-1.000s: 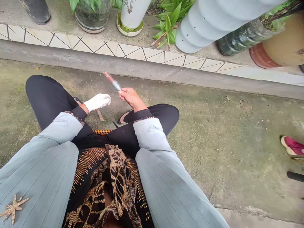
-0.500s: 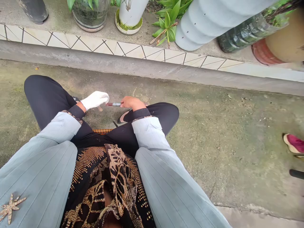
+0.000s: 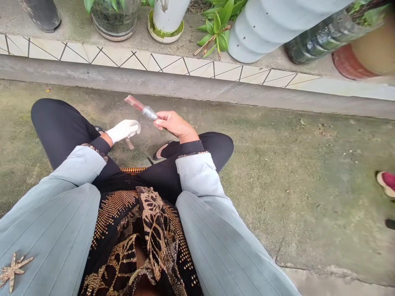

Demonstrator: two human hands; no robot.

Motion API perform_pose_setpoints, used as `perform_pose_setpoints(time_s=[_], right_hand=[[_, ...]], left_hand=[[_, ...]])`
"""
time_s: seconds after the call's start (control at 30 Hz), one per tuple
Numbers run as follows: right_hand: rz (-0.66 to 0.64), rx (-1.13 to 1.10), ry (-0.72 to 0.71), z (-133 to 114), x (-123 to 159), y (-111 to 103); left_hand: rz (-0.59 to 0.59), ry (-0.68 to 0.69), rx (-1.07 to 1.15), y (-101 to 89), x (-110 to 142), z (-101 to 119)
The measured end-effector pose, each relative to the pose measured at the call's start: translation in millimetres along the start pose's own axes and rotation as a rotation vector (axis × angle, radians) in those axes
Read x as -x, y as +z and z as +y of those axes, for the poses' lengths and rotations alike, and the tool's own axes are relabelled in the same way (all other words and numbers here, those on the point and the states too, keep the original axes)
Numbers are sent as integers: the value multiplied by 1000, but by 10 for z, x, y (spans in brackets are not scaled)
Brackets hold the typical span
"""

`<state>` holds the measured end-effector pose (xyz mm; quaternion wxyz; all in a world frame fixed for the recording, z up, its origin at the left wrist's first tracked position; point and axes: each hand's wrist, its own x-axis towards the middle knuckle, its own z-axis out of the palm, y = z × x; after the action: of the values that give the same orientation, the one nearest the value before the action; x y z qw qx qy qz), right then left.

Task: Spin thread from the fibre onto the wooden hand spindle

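My right hand [image 3: 174,123] is closed round one end of a reddish-brown stick [image 3: 134,102] with a silver, wire-like wrapping [image 3: 149,112] round its middle. The stick slants up to the left, its free end pointing at the ledge. On my left hand [image 3: 123,130] is a white glove, its fingers curled in. What these fingers hold, if anything, is hidden. A short brown piece [image 3: 129,143] shows just below the glove; whether it is in the hand or on the ground I cannot tell. The two hands are apart.
A concrete ledge with a tiled edge [image 3: 173,65] runs across the front, bearing potted plants, a ribbed grey container [image 3: 271,28] and a dark plastic bottle [image 3: 317,41]. Concrete floor [image 3: 277,164] lies below. Another person's shoe [image 3: 385,184] shows at the right edge.
My right hand has moved up and slightly right, tilting the stick from level near the glove to slanting above it. The left hand has barely moved, with its fingers curled differently.
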<state>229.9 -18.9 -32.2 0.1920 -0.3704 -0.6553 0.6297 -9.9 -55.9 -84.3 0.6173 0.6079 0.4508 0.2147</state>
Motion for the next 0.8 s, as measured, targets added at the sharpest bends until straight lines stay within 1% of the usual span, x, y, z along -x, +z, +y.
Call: perform_pose_setpoints(time_s=[0.07, 0.17, 0.23, 0.3, 0.4, 0.47, 0.57, 0.63, 0.67, 0.73, 0.8], right_hand=[[169, -19, 5, 82, -52, 7], [321, 31, 113, 180, -122, 1], [381, 144, 222, 222, -151, -11], [373, 331, 340, 249, -170, -11], [288, 640, 476, 269, -206, 33], [247, 799, 515, 272, -240, 89], [176, 940, 555, 263, -288, 177], [94, 995, 579, 247, -299, 217], [28, 1016, 584, 236, -294, 228], [-169, 1004, 593, 206, -262, 235], [-399, 885, 613, 172, -207, 229]], left_hand=[[-25, -1, 79, 26, 13, -33], [-69, 18, 44, 30, 20, -67], [-111, 44, -29, 24, 28, -50], [-116, 71, -129, 24, 43, 4], [-85, 113, -312, 39, 72, 117], [-77, 144, -403, 53, 84, 175], [-68, 178, -462, 56, 81, 194], [-53, 178, -494, 37, 71, 172], [-39, 172, -515, 23, 65, 158], [-6, 153, -565, -7, 57, 137], [15, 134, -589, -34, 55, 137]])
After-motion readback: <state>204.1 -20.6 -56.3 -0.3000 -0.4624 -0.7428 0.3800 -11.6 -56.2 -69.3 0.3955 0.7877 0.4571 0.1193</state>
